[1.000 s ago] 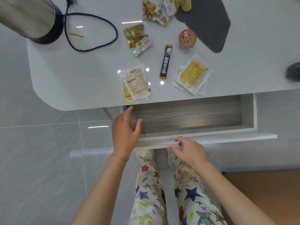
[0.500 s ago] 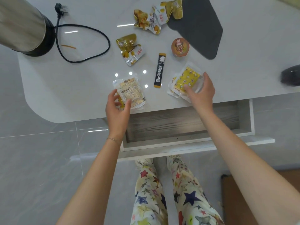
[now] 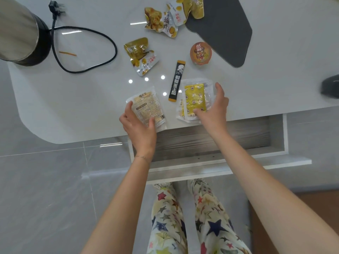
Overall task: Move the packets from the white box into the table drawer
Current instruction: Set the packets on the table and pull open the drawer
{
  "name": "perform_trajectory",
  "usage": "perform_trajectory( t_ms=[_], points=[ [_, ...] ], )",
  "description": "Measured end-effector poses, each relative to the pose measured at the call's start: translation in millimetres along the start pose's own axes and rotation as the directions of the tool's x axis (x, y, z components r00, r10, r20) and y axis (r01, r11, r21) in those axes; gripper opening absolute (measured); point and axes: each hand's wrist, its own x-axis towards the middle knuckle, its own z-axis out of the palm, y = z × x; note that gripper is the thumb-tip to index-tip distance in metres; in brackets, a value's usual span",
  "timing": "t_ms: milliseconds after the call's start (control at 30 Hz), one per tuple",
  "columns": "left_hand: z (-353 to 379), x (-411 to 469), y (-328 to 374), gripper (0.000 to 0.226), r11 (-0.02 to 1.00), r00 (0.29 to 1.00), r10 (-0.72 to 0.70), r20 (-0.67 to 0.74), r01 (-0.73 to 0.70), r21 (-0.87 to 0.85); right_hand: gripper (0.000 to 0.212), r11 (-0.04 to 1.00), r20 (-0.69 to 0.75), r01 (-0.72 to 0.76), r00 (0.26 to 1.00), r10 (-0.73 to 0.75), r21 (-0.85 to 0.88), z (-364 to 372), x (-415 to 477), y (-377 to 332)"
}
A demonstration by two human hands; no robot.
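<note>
The drawer [image 3: 229,136] under the white table [image 3: 73,99] stands pulled open, its wood-grain floor bare. My left hand [image 3: 139,125] grips a clear packet with a beige label [image 3: 148,107] at the table's front edge. My right hand [image 3: 213,109] holds a stack of clear packets with yellow labels [image 3: 195,99] beside it. A black stick packet [image 3: 176,80] lies between the two. Further back lie a gold snack packet [image 3: 141,55], a round orange-lidded cup [image 3: 200,53] and several gold and white packets [image 3: 170,17]. No white box is in view.
A steel kettle [image 3: 20,32] stands at the back left, its black cord [image 3: 88,50] looping across the table. A dark grey mat [image 3: 223,28] lies at the back right, a dark object [image 3: 330,87] at the right edge. My legs stand below the drawer.
Both hands left the drawer's front, rose to the table edge and closed on the packets: left on the beige-label one, right on the yellow-label stack, now turned more upright.
</note>
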Motion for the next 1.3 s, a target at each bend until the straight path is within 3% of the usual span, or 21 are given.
perform_trajectory(
  t_ms=[200, 333, 467, 600, 700, 900, 1167, 1300],
  points=[
    [-10.2, -18.7, -0.1, 0.073, 0.96, 0.987, -0.106, 0.119, 0.132, -0.246, 0.077, 0.88, 0.098, -0.18, 0.984, 0.152, 0.441, -4.7, -29.2, 2.9],
    [-26.9, -41.7, -9.3, 0.075, 0.88, 0.933, -0.235, 0.273, 0.323, -0.348, 0.056, 0.744, 0.188, -0.324, 0.946, 0.264, 0.585, -16.0, -56.1, 13.4],
    [-44.7, -74.1, -27.6, 0.053, 0.894, 0.873, -0.198, 0.446, 0.347, -0.282, 0.044, 0.684, 0.32, -0.436, 0.899, 0.3, 0.585, -25.2, -86.7, 37.0],
    [-47.1, -95.0, -58.5, 0.053, 0.866, 0.775, -0.263, 0.575, 0.452, -0.213, 0.047, 0.602, 0.484, -0.589, 0.802, 0.35, 0.539, -27.1, -105.8, 68.2],
    [-35.1, -88.3, -80.5, 0.052, 0.852, 0.762, -0.325, 0.56, 0.493, -0.177, 0.05, 0.578, 0.483, -0.657, 0.751, 0.45, 0.484, -6.4, -102.3, 91.5],
    [7.1, -36.4, -116.3, 0.063, 0.849, 0.811, -0.354, 0.466, 0.488, -0.204, 0.056, 0.558, 0.424, -0.647, 0.762, 0.489, 0.52, 64.5, -51.0, 113.8],
    [49.6, -12.6, -163.0, 0.061, 0.91, 0.871, -0.276, 0.407, 0.372, -0.181, 0.058, 0.752, 0.286, -0.515, 0.856, 0.43, 0.411, 115.4, -22.1, 145.1],
    [46.2, -20.8, -167.9, 0.062, 0.962, 0.906, -0.168, 0.387, 0.237, -0.137, 0.082, 0.933, 0.2, -0.309, 0.941, 0.272, 0.183, 107.5, -31.7, 138.9]
  ],
)
